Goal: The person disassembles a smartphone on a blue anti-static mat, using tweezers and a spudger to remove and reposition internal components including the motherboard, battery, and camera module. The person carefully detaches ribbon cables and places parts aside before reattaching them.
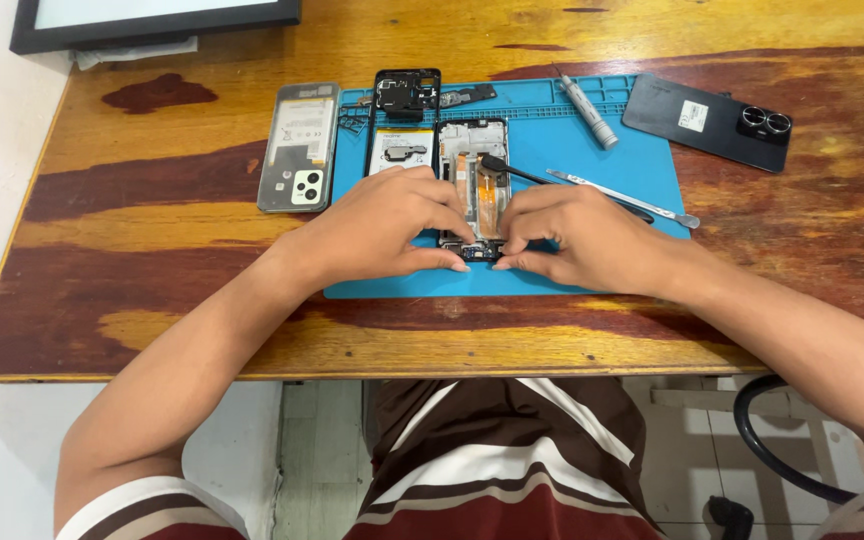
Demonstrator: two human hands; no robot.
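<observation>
Striped lap at the near edge. Wooden table (152,330); blue mat (552,270); left hand (387,225) and right hand (582,240), fingertips pinching the opened phone frame (472,165) steady on the mat; screwdriver (587,110).

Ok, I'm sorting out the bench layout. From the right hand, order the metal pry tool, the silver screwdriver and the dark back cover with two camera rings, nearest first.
From the right hand:
1. Metal pry tool, lying on the blue mat just beyond the knuckles.
2. Silver screwdriver, farther back near the mat's top edge.
3. Dark back cover, off the mat on the wooden table, to the far right.
</observation>
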